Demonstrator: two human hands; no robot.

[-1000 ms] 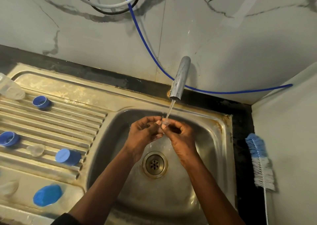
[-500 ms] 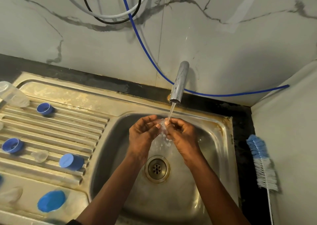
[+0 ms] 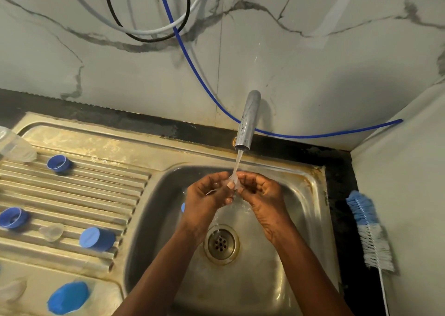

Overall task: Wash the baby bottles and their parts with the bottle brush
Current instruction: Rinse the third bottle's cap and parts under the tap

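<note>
Your left hand and right hand pinch a clear teat under the tap; blue caps lower left seem done.

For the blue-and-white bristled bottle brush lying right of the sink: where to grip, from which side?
Probably the thin white handle of the blue-and-white bristled bottle brush, just below the bristles, coming from above on the steel sink side: the bristles are bulky and the white wall crowds its right.

L hand, R hand pinch part (under tap).
</note>
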